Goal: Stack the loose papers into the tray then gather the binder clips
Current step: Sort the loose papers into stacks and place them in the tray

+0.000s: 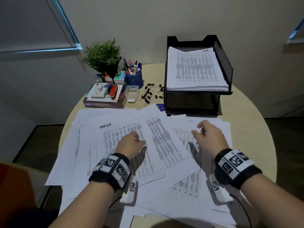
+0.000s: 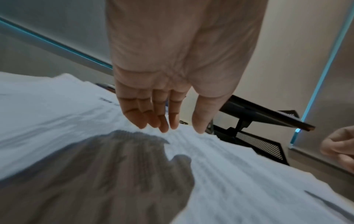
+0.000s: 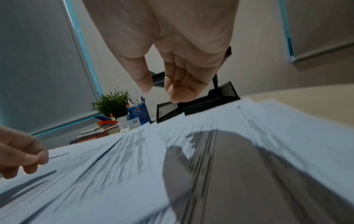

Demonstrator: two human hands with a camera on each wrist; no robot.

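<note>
Several loose printed papers (image 1: 156,142) lie spread and overlapping across the near half of the round table. A black mesh two-tier tray (image 1: 225,63) stands at the back right, with a stack of papers (image 1: 195,71) in its top tier. Several black binder clips (image 1: 150,93) are scattered left of the tray. My left hand (image 1: 131,142) hovers just above the papers (image 2: 229,174) with relaxed fingers (image 2: 162,119), holding nothing. My right hand (image 1: 205,134) hovers over the papers (image 3: 134,174) right of centre, its fingers (image 3: 180,91) loosely bent and empty.
At the back left stand a potted plant (image 1: 103,56), a blue pen cup (image 1: 134,78), a small clear box (image 1: 131,92) and a book carrying a red stapler (image 1: 113,92). The table's bare rim (image 1: 256,122) shows at the right. A dark floor lies beyond.
</note>
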